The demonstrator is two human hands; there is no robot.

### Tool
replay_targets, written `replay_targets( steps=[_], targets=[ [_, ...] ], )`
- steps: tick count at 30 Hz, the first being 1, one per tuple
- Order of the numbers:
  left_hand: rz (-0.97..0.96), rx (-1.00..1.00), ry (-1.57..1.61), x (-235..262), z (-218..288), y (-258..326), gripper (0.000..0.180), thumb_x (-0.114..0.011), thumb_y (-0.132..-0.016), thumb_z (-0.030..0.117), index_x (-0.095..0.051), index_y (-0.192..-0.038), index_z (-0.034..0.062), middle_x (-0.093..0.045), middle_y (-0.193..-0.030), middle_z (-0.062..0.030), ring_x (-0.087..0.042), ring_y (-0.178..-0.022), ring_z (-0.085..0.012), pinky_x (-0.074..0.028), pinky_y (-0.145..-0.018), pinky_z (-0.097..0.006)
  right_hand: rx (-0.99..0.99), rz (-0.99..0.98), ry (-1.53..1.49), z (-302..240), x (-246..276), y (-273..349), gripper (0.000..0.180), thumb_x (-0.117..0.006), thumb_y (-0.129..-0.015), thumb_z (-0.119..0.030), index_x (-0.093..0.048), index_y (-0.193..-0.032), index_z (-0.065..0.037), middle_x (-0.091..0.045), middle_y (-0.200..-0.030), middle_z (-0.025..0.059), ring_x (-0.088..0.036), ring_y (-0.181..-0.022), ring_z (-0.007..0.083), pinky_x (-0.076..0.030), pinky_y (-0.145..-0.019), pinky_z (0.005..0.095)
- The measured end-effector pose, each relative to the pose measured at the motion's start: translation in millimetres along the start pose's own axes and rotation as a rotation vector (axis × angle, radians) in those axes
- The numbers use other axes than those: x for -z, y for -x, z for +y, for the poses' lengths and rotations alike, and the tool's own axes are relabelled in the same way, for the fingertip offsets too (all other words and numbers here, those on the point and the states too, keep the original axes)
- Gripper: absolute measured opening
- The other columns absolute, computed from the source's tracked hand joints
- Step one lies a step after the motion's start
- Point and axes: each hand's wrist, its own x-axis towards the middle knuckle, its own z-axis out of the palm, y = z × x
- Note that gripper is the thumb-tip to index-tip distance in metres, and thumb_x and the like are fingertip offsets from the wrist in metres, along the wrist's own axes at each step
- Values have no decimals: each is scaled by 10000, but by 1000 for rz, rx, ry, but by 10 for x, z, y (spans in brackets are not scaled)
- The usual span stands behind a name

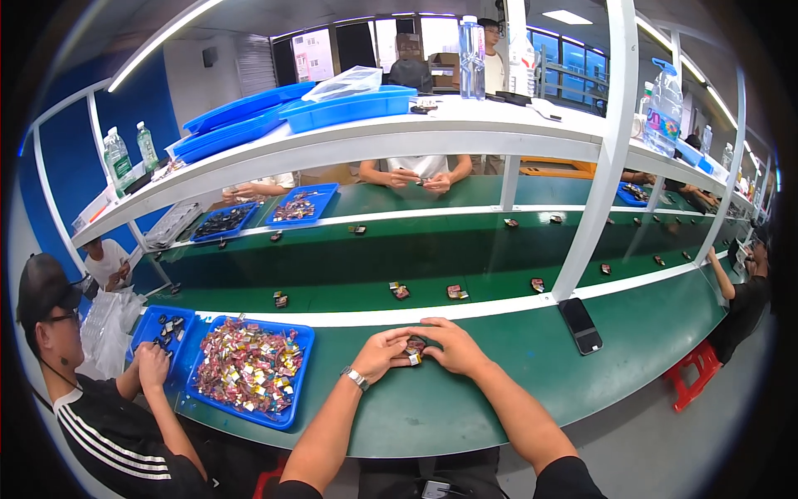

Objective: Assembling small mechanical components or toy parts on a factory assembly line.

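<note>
My left hand, with a metal-banded watch at its wrist, and my right hand meet over the green tabletop. Between their fingers is a small electronic assembly, dark and reddish with a white-and-yellow block like a small battery. Fingers of both hands close round it and hide part of it. Left of my forearm stands a blue tray heaped with many similar small pieces in pink, white and yellow.
A black phone lies right of my hands beside a white post. Beyond the white rail, a dark green belt carries scattered assemblies. At left a co-worker handles dark parts over another blue tray. A white shelf spans above.
</note>
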Motion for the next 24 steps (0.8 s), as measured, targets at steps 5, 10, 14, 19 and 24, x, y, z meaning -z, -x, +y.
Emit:
replay_targets(
  steps=[5, 10, 14, 19, 24],
  targets=[
    [107, -45, 0, 35, -68, -39, 345, -506, -977, 80, -493, -1313, 1, -578, -1222, -108, -606, -1082, -203, -535, -921, -361, 160, 167, 34, -10, -104, -34, 378, -718, -767, -83, -669, -1140, -127, -613, -1191, 79, -553, -1128, 279, -483, -933, 377],
    [61, -105, 33, -89, -98, -63, 375, -488, -974, 51, -453, -1347, 36, -580, -1212, -90, -598, -1079, -180, -526, -930, -364, 205, 309, 212, 26, -164, -39, 245, -743, -743, -127, -709, -985, -112, -629, -1127, 54, -578, -1053, 254, -502, -864, 378],
    [76, -114, 14, -108, -102, -54, 365, -442, -974, 13, -439, -1338, 33, -572, -1238, -103, -593, -1104, -181, -529, -933, -350, 254, 285, 265, 18, -181, -39, 215, -741, -731, -106, -701, -942, -111, -624, -1105, 54, -577, -1045, 257, -500, -861, 382],
    [87, -131, -8, -132, -84, -58, 338, -447, -969, 1, -447, -1306, 27, -579, -1236, -109, -595, -1109, -189, -527, -937, -363, 220, 193, 167, 24, -104, -46, 184, -750, -708, -73, -675, -875, -95, -575, -1147, 79, -550, -1079, 284, -477, -889, 394],
    [59, -121, 85, -96, -63, -54, 380, -469, -926, -46, -433, -1299, 14, -566, -1256, -139, -594, -1117, -204, -527, -952, -375, 219, 176, 141, 10, -110, -53, 153, -729, -727, -79, -686, -874, -82, -560, -1184, 77, -510, -1147, 278, -457, -935, 398]
  ],
)
